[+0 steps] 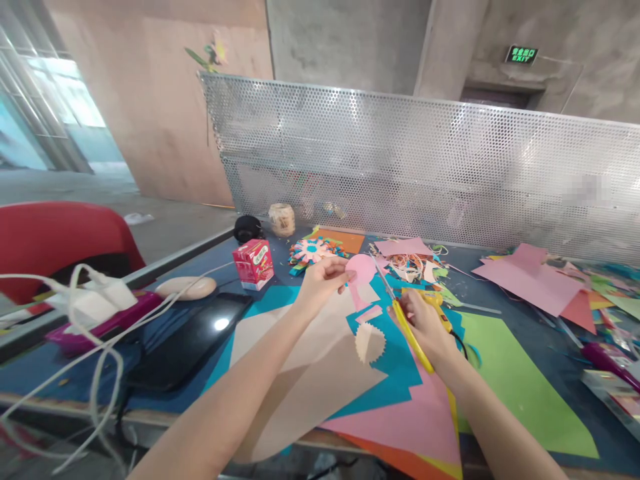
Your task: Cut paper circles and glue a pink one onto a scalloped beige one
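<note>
Between the fingers of my left hand [323, 283] is a round pink paper disc [363, 272], held upright over the desk. My right hand [425, 327] grips yellow-handled scissors [405, 327], whose blades point up and away, just right of the disc. Whether the blades touch the paper I cannot tell. Below my hands lie a cream paper circle with a zigzag edge [371, 343], a small pink strip [369, 314] and a large beige sheet [295, 373] on blue paper [400, 373]. Behind my left hand is a multicoloured paper flower [313, 250].
To the left are a pink drink carton [253, 264], a dark phone-like slab [190, 343], a computer mouse [186, 287] and a power strip with white cables [95, 320]. Green paper [520, 380] and pink sheets [533, 280] lie right. A perforated metal panel [400, 160] stands behind.
</note>
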`<state>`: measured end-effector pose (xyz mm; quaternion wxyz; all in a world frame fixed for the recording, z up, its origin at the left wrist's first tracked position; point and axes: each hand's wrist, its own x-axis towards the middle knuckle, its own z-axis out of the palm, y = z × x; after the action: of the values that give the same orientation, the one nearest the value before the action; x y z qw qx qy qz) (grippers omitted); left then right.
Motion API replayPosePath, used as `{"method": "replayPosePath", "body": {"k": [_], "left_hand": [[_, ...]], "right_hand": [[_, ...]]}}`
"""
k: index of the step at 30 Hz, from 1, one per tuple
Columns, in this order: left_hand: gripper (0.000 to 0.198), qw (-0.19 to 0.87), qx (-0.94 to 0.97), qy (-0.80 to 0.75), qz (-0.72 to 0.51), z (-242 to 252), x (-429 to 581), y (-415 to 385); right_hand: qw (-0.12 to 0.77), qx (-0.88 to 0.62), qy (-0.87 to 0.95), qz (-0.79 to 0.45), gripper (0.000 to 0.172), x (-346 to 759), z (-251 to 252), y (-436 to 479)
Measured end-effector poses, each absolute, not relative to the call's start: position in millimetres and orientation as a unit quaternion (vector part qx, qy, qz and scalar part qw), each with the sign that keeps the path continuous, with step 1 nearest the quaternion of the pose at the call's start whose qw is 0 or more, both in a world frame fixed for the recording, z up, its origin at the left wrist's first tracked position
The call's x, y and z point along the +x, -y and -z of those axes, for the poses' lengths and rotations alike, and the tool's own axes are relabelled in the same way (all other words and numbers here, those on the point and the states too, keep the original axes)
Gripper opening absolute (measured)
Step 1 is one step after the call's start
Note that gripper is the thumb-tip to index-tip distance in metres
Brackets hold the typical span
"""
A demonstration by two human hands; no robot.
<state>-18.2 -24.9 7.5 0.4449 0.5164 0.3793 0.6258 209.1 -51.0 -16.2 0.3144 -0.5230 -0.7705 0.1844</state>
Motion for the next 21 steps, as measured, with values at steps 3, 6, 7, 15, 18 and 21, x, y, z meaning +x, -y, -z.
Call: {"method": "replayPosePath", "body": {"k": [3, 6, 7, 15, 18, 21], "left_hand": [[0.035, 0.436, 0.511, -0.385, -0.633, -7, -20, 23], [0.036, 0.426, 0.504, -0.388, -0.643, -6, -23, 22], [0.036, 0.424, 0.503, -0.389, -0.645, -6, -24, 21], [0.039, 0.436, 0.535, -0.385, -0.612, 2, -16, 20], [0.04, 0.45, 0.559, -0.381, -0.583, 6, -4, 26], [0.041, 0.47, 0.588, -0.376, -0.541, 10, 9, 34]], "right_hand": [[0.321, -0.52, 0.768, -0.189, 0.03, 208, 17, 50], [0.339, -0.52, 0.759, -0.194, 0.03, 207, 17, 50], [0.348, -0.52, 0.755, -0.198, 0.03, 206, 16, 50], [0.4, -0.516, 0.714, -0.253, 0.033, 200, 14, 52], [0.402, -0.52, 0.705, -0.267, 0.032, 195, 21, 49], [0.405, -0.529, 0.703, -0.248, 0.028, 195, 31, 48]]}}
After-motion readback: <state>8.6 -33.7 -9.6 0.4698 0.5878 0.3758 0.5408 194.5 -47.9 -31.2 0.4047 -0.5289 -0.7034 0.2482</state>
